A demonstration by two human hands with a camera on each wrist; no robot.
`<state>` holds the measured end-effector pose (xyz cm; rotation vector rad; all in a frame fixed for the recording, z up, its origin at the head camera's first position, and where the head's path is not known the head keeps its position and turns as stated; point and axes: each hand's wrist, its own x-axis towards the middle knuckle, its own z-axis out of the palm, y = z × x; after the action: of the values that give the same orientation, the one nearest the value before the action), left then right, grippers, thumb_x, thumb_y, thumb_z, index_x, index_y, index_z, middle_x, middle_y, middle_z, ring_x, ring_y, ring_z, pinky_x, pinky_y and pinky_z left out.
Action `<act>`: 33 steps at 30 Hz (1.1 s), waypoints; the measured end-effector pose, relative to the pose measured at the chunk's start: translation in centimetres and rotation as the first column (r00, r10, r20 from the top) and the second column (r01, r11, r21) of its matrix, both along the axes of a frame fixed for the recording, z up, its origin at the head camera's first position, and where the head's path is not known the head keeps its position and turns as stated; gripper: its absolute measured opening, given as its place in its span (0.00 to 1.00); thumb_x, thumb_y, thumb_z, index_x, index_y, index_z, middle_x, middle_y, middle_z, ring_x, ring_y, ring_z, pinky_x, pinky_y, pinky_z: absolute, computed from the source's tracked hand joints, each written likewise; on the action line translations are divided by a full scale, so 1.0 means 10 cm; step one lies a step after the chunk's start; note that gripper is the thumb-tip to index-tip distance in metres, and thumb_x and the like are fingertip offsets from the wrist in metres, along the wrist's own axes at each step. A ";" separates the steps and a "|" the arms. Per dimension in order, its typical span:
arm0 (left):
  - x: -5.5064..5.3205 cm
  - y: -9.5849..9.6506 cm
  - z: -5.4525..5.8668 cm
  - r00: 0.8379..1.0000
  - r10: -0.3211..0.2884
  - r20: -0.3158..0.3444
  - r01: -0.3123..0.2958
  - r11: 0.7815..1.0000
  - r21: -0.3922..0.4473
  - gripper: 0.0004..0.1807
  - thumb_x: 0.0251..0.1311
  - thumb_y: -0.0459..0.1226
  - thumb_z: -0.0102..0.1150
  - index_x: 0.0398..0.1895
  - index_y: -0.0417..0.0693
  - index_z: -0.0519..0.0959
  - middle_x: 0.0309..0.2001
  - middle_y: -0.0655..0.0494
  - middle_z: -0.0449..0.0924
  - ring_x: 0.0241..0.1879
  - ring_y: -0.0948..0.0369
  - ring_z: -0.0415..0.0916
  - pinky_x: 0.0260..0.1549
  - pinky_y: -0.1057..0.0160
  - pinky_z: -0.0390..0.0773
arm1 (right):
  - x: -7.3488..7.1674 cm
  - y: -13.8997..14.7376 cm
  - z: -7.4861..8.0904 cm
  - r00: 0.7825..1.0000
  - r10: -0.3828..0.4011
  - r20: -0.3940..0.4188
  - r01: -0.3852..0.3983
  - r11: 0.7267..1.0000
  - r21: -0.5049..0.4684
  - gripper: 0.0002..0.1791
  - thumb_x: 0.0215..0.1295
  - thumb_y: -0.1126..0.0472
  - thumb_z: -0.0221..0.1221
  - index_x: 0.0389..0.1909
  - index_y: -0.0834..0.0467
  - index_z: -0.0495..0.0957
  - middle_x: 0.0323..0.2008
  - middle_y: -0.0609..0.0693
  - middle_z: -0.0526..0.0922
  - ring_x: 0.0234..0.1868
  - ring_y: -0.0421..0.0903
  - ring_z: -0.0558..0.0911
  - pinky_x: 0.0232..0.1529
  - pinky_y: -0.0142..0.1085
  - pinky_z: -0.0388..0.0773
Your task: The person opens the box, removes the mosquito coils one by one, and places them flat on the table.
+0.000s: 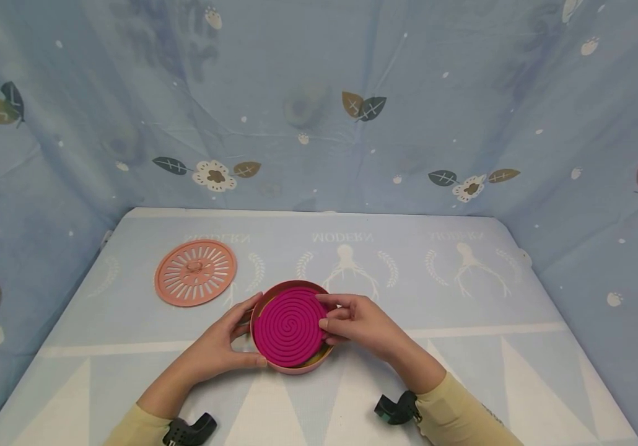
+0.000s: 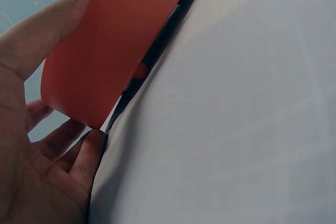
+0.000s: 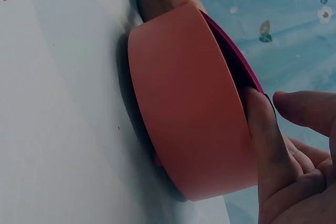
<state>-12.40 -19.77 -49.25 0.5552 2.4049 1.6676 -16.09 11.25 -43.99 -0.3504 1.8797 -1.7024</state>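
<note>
The coil (image 1: 288, 327) sits just below the centre of the head view, lying in the mouth of the tin (image 3: 191, 103). Being round, it has no long axis; its spiral face points up, and it lies off-centre toward the lower left of the tin, baring a crescent of the inside at the lower right. The right wrist view shows its edge raised above the rim beside the right hand (image 1: 355, 319), whose thumb and fingers pinch that right edge, nearly closed together. The left hand (image 1: 221, 347) is spread wider, gripping the tin's wall from the left, thumb on the near side and fingers curled round the far left. The tin stands upright on the table (image 1: 464, 359), its opening upward. In the head view's left part, beyond the left hand, the slotted lid (image 1: 195, 272) lies flat, knob up.
</note>
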 end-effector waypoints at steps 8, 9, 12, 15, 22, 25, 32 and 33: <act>0.00 -0.01 0.00 1.000 -0.008 -0.013 0.008 1.000 0.009 0.64 0.37 0.48 0.84 0.78 0.54 0.54 0.70 0.60 0.63 0.67 0.60 0.64 0.64 0.64 0.71 | -0.03 0.01 -0.02 1.000 0.015 -0.002 -0.015 1.000 0.014 0.31 0.63 0.64 0.66 0.67 0.61 0.70 0.37 0.59 0.87 0.34 0.52 0.87 0.37 0.40 0.88; 0.00 -0.01 0.00 1.000 -0.008 -0.014 0.008 1.000 0.010 0.64 0.37 0.48 0.84 0.78 0.54 0.54 0.70 0.60 0.63 0.67 0.60 0.64 0.64 0.64 0.71 | -0.03 0.01 -0.02 1.000 0.014 0.002 -0.014 1.000 0.014 0.31 0.63 0.65 0.66 0.67 0.60 0.70 0.37 0.59 0.87 0.34 0.52 0.87 0.37 0.39 0.88; 0.00 -0.01 0.00 1.000 -0.005 -0.010 0.006 1.000 0.006 0.64 0.37 0.48 0.83 0.78 0.54 0.54 0.70 0.61 0.63 0.67 0.60 0.64 0.64 0.64 0.71 | -0.04 0.01 -0.03 1.000 0.008 0.013 -0.008 1.000 0.011 0.32 0.63 0.65 0.67 0.67 0.61 0.70 0.37 0.59 0.87 0.33 0.51 0.87 0.37 0.39 0.88; 0.01 0.00 0.00 1.000 -0.004 -0.007 0.004 1.000 -0.002 0.64 0.37 0.48 0.83 0.78 0.54 0.54 0.70 0.61 0.63 0.67 0.60 0.64 0.64 0.64 0.71 | -0.04 0.01 -0.03 1.000 0.005 0.022 -0.005 1.000 0.009 0.32 0.63 0.65 0.66 0.68 0.60 0.69 0.37 0.59 0.87 0.33 0.50 0.87 0.37 0.39 0.88; 0.01 -0.01 0.01 1.000 -0.003 -0.020 0.003 1.000 -0.004 0.64 0.38 0.48 0.83 0.79 0.54 0.53 0.70 0.60 0.63 0.67 0.60 0.64 0.64 0.64 0.71 | -0.03 0.03 0.01 1.000 -0.008 0.017 0.008 1.000 -0.012 0.31 0.64 0.66 0.65 0.68 0.61 0.69 0.37 0.60 0.87 0.33 0.50 0.87 0.36 0.38 0.88; 0.01 -0.01 0.00 1.000 -0.006 -0.020 0.006 1.000 0.004 0.64 0.37 0.47 0.83 0.78 0.53 0.53 0.70 0.60 0.63 0.67 0.60 0.64 0.64 0.64 0.71 | -0.03 0.05 0.03 1.000 -0.011 0.017 0.011 1.000 -0.028 0.32 0.64 0.66 0.65 0.69 0.61 0.68 0.38 0.60 0.87 0.33 0.50 0.87 0.36 0.38 0.88; 0.01 -0.01 0.00 1.000 -0.009 -0.010 0.009 1.000 -0.001 0.64 0.37 0.47 0.83 0.79 0.54 0.53 0.71 0.62 0.62 0.68 0.60 0.63 0.65 0.64 0.70 | -0.03 0.10 0.03 0.999 -0.034 0.027 0.035 0.998 -0.047 0.32 0.64 0.66 0.66 0.69 0.60 0.69 0.40 0.61 0.86 0.33 0.48 0.86 0.37 0.40 0.88; 0.02 -0.01 0.01 1.000 -0.009 -0.007 0.009 1.000 -0.002 0.64 0.37 0.48 0.83 0.79 0.54 0.53 0.71 0.62 0.61 0.68 0.60 0.63 0.65 0.64 0.70 | -0.03 0.12 0.03 0.999 -0.039 0.028 0.040 0.998 -0.049 0.33 0.63 0.66 0.66 0.69 0.59 0.69 0.40 0.61 0.86 0.32 0.48 0.86 0.37 0.40 0.88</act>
<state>-12.25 -19.90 -49.18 0.5725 2.4053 1.6618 -16.42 12.42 -43.67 -0.3100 1.8390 -1.7741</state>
